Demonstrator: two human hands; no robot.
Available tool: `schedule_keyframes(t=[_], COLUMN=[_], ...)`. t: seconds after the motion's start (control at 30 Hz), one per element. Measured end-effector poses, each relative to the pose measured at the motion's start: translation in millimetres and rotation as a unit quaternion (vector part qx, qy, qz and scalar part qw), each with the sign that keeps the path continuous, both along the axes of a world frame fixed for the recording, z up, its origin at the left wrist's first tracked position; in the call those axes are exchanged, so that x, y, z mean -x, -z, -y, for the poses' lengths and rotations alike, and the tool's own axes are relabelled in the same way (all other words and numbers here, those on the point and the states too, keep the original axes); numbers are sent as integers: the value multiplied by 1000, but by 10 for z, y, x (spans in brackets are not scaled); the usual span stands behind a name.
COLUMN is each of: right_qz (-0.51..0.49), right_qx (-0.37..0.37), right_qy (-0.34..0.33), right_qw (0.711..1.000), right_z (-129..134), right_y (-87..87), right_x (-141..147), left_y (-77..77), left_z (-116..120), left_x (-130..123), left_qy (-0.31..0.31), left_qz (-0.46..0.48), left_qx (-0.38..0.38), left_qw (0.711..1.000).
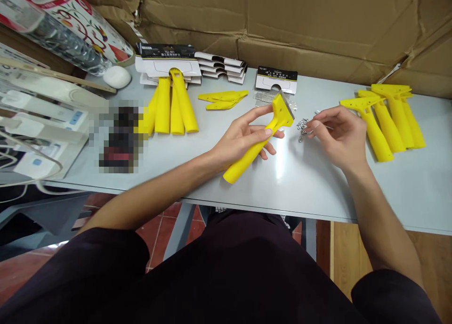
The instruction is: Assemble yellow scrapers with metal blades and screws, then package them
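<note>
A yellow scraper (259, 142) with a blade at its head lies across the fingers of my left hand (240, 138), the thumb pressing on its neck. Its head tilts up and to the right, the handle end down toward me. Beside it, my right hand (337, 133) is closed in a pinch at a small heap of metal nuts or screws (302, 124). What its fingertips hold, if anything, is too small to name. Several more yellow scraper bodies (384, 121) lie just right of that hand.
Yellow handles (176, 107) lie at left by black-and-white packaging cards (167, 62). Flat yellow pieces (224, 98) and another card (276, 79) with clear strips are at the back. Cardboard (318, 32) walls the grey table (197, 173); bottles (81, 22) and a power strip (38, 140) stand left.
</note>
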State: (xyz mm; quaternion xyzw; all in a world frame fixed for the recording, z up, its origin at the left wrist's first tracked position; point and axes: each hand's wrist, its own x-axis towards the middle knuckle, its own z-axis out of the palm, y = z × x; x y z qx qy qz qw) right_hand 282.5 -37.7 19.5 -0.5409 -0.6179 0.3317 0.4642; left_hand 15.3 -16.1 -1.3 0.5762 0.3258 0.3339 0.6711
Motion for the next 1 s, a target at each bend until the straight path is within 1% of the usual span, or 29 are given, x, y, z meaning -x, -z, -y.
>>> schedule_keyframes(t=[0.03, 0.1, 0.13, 0.2, 0.33, 0.47, 0.67, 0.87, 1.0], right_qz=[79, 220, 265, 312, 355, 386, 390, 395, 370], right_qx=[-26, -56, -62, -64, -63, -65, -78, -80, -61], right_qy=[-2, -36, -56, -90, -138, -152, -159, -169, -160], right_qw=[997, 973, 961, 944, 922, 908, 904, 900, 913], right_z=[-15, -44, -56, -68, -49, -24, -28, -20, -17], right_y=[12, 29, 36, 52, 85, 106, 121, 125, 66], right_x=[-49, -136, -169, -209, -200, -150, -146, -169, -148], left_y=[30, 93, 122, 172, 238, 260, 230, 153, 158], left_z=[-14, -33, -37, -37, -42, -62, -31, 42, 90], left_x=[-2, -14, -22, -39, -56, -47, -54, -126, -156], left_qy=[-4, -22, -32, -48, -49, -53, -42, -71, -65], left_qz=[5, 8, 8, 9, 24, 27, 27, 41, 53], left_qx=[5, 3, 0, -2, 17, 42, 51, 113, 129], left_qw=[1000, 1000, 999, 999, 998, 997, 997, 990, 988])
